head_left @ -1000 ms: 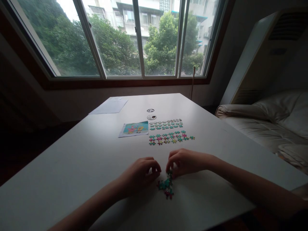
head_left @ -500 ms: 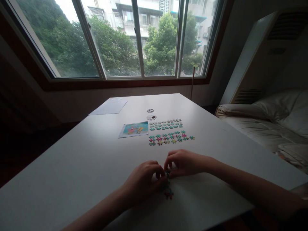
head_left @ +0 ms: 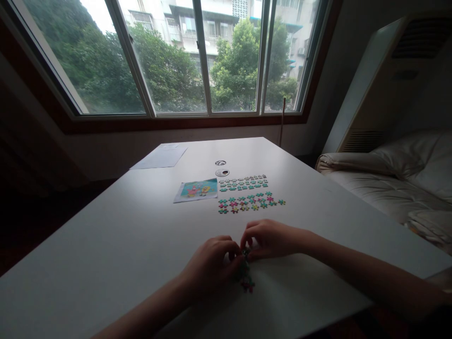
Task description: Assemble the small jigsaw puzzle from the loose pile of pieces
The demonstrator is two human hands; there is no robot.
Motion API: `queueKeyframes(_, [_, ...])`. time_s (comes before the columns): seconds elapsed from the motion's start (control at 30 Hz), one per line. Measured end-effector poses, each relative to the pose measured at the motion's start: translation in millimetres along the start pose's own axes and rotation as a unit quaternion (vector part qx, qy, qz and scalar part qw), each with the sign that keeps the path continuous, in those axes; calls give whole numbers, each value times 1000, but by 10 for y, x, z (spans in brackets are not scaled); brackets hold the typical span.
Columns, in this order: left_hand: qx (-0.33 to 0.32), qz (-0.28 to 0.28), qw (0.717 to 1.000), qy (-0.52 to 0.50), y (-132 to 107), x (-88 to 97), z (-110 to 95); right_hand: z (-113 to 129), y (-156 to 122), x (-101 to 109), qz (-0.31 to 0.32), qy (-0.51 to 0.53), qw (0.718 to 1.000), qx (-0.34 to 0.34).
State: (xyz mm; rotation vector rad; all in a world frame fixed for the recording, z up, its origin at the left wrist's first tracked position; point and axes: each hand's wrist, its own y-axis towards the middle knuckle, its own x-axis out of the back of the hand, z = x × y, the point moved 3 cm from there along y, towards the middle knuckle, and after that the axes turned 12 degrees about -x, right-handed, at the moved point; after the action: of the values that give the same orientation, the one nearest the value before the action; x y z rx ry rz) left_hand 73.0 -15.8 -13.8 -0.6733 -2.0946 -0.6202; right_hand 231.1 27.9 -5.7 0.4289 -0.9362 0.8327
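Note:
A short strip of jigsaw puzzle pieces (head_left: 247, 284) lies near the front of the white table, its lower end pink and green. At the strip's upper end, my left hand (head_left: 215, 261) pinches a piece between thumb and fingers. From the other side my right hand (head_left: 270, 239) closes its fingertips on the same end, close against the left fingertips. The fingers hide part of the strip. Beyond the hands, several rows of loose puzzle pieces (head_left: 243, 202) are spread out. Left of them lies a picture sheet (head_left: 199, 189) with colourful cartoon figures.
The white table (head_left: 116, 226) reaches toward the window. Two round discs (head_left: 222, 173) lie past the pieces, and a paper sheet (head_left: 158, 157) rests at the far left edge. A pale sofa (head_left: 374, 188) stands to the right.
Both hands stay at nearly the same spot with a very slight shift of the fingers. A little more of the strip shows beside the left thumb.

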Motion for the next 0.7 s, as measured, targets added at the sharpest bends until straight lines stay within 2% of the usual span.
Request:
queueKeyframes(0.27, [1, -17, 999, -38, 23, 16, 13, 3, 5, 8, 2, -2, 1000, -4])
queueKeyframes(0.53, [39, -44, 996, -70, 43, 146, 93, 2, 18, -12, 2, 5, 1000, -4])
queueKeyframes(0.7, [59, -52, 991, -106, 52, 181, 138, 44, 15, 1, -41, 13, 999, -1])
